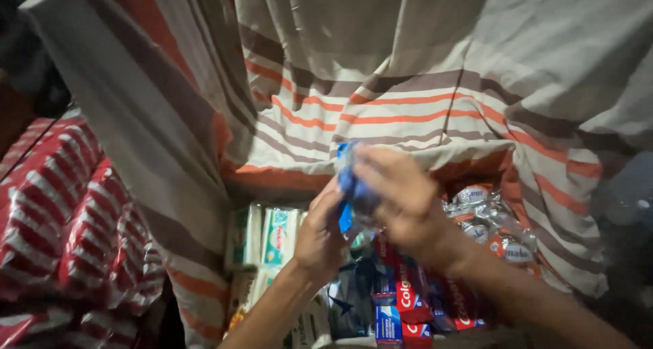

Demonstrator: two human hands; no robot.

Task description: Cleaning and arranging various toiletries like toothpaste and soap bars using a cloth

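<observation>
Blue crinkly plastic packet (350, 186): pinched between left hand (320, 237) and right hand (401, 199) grips, above glossy boxes (401, 308).

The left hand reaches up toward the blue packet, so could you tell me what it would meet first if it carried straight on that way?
The left hand already touches the blue packet, also gripped by the right hand. Straight beyond, it would probably meet the striped cloth draped behind, though depth is unclear.
</observation>
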